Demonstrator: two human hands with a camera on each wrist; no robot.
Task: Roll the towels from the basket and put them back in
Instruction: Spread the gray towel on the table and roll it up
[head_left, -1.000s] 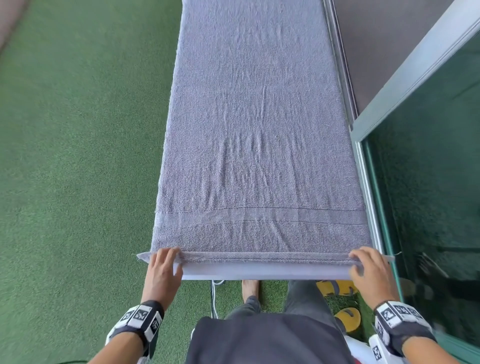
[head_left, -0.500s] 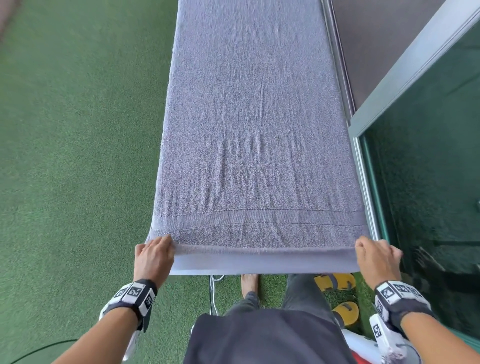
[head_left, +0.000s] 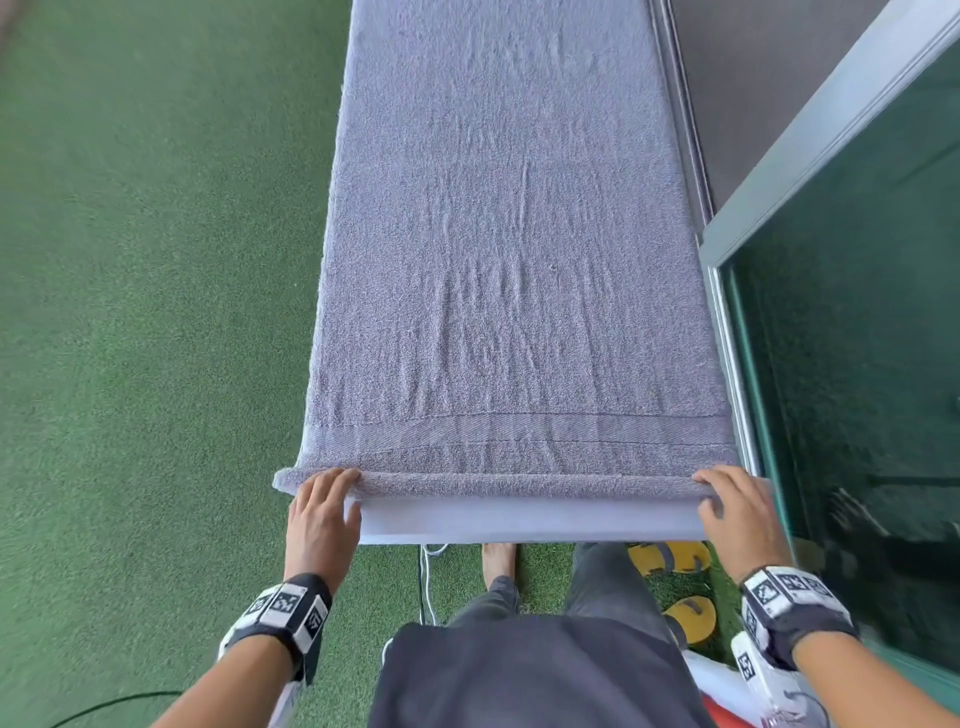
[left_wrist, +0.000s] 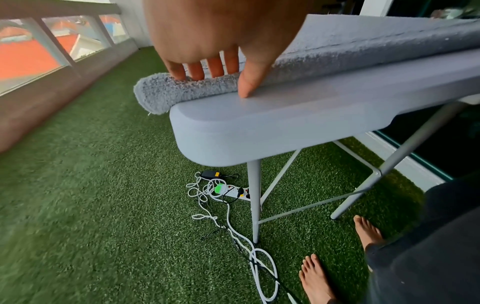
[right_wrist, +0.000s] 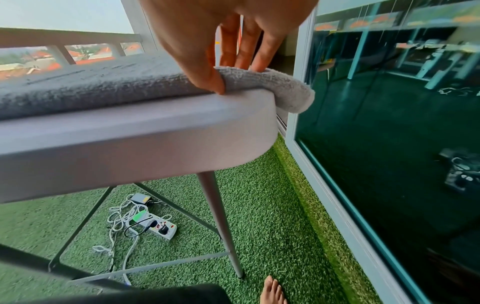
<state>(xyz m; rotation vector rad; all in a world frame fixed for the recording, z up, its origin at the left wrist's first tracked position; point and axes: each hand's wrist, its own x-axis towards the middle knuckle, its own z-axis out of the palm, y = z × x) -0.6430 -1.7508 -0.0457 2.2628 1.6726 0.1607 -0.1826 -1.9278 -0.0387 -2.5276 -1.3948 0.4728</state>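
Towel (head_left: 509, 270) — grey terry, spread flat and lengthwise along a narrow pale surface (head_left: 524, 524), covering nearly its whole width and running away from the person. Near end is turned over into a thin roll lying across the surface, just behind a bare strip of its front edge. Roll ends stick out slightly past both side edges of the surface; seen from the left wrist the left end (left_wrist: 155, 94) overhangs the rounded corner, and from the right wrist the right end (right_wrist: 291, 90) droops over the other corner.

Left hand (head_left: 322, 519) sits on the left end of the roll, fingers (left_wrist: 197, 70) curled down onto the top of it, thumb pressed against the near side and touching the surface — holding the roll. Right hand (head_left: 737, 514) does the same at the right end: fingers (right_wrist: 241, 55) over the top of the cloth, thumb pinching it from the front.

Both wrists wear black bands with printed square markers. Surface stands on thin grey metal legs (left_wrist: 254, 197) over green artificial grass (head_left: 145, 312). Under it lie a white power strip (right_wrist: 158, 226) and tangled white cables. Person's bare feet are on the grass, yellow sandals (head_left: 675, 582) beside them. Dark glass door (head_left: 852, 322) runs along the right; railing (left_wrist: 52, 41) on the left.
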